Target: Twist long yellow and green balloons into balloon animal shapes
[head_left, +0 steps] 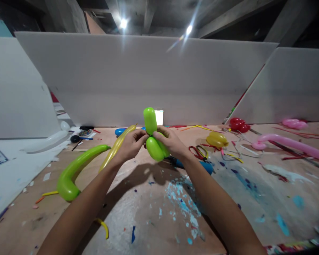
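A bright green twisted balloon (154,149) is held up over the middle of the table, its several bubbles meeting at one joint. One bubble points upward and the others hang below. My left hand (134,143) pinches at the joint from the left, fingertips pressed together. From the right, my right hand (171,140) grips the balloon near the same joint, thumb on its front. A long yellow balloon (117,147) lies behind my left forearm. Left of it rests a curved green balloon (74,173). What exactly my left fingertips pinch is too small to make out.
Scissors (199,153) and a blue pump-like tool (206,166) lie by my right forearm. To the right are a yellow balloon (217,140), red balloons (239,125) and a long pink balloon (289,143). White panels (149,78) stand behind the paint-spotted table (138,223).
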`<control>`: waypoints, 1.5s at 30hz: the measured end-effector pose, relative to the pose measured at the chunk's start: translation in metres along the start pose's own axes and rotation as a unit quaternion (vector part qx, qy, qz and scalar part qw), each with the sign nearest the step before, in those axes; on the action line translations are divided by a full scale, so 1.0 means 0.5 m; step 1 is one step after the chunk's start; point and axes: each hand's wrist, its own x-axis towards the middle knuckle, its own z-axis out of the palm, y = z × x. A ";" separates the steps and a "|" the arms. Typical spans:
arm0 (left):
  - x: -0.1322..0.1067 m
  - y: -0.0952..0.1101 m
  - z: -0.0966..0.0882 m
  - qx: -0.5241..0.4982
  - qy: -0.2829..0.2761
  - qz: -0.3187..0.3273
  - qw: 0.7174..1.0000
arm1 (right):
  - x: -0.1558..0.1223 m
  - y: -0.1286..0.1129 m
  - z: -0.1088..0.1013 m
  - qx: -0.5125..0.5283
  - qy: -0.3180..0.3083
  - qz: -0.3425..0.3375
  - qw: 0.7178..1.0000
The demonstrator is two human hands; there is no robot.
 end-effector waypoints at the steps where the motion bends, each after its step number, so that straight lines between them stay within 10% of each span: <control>1: 0.001 -0.005 0.001 -0.038 -0.010 -0.015 0.999 | -0.001 0.000 0.000 0.012 -0.012 -0.001 1.000; 9: 0.005 -0.014 0.001 0.037 0.035 0.037 0.998 | -0.004 0.011 0.010 0.057 -0.059 0.024 0.996; 20: 0.006 -0.006 -0.015 -0.153 -0.067 -0.072 0.983 | 0.011 0.028 0.013 -0.074 0.102 -0.069 0.990; 30: -0.001 -0.019 0.015 0.267 0.067 -0.004 0.961 | 0.001 -0.001 0.021 -0.140 0.178 -0.058 0.972; 45: 0.012 -0.028 0.002 -0.027 0.165 -0.119 0.979 | -0.006 0.002 0.036 -0.120 0.105 -0.067 0.985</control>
